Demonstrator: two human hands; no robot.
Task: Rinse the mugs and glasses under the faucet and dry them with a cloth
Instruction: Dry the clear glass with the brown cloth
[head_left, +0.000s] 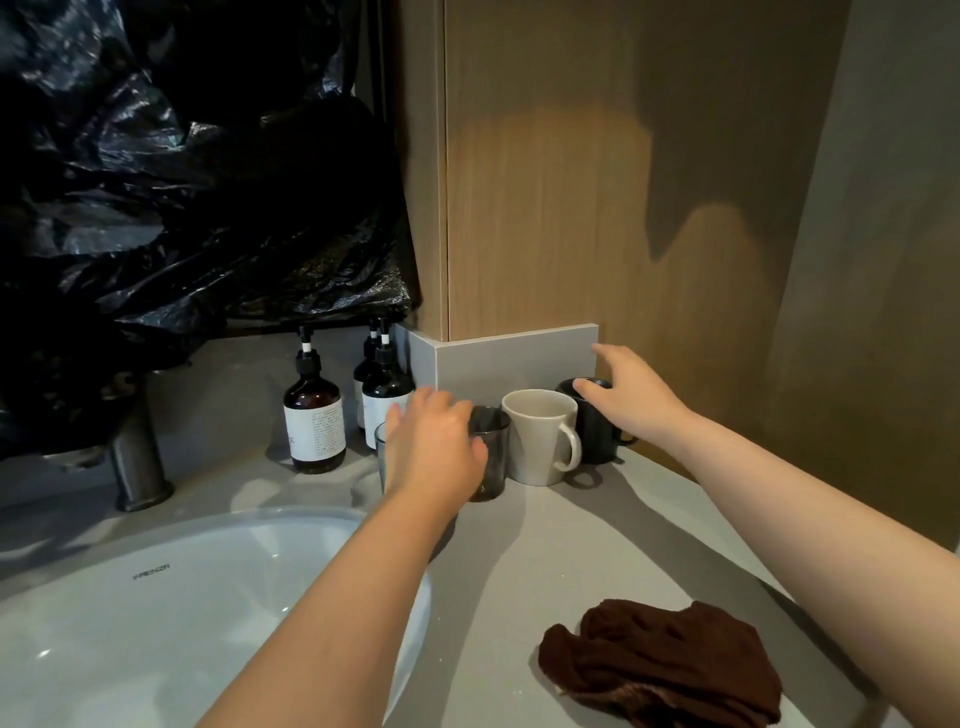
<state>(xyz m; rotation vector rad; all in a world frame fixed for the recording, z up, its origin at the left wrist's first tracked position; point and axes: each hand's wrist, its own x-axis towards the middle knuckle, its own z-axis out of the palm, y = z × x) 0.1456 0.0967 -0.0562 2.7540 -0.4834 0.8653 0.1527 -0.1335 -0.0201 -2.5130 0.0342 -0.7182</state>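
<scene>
Both hands apart at counter (545, 561) back edge: left hand (431, 441) hides clear glass (381, 447), grip can't tell; right hand (631, 395) spread over black mug (597, 434). Wrap mug body firmly b4 lifting.

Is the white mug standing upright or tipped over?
Upright: the white mug stands on the counter, open rim facing up.
</scene>
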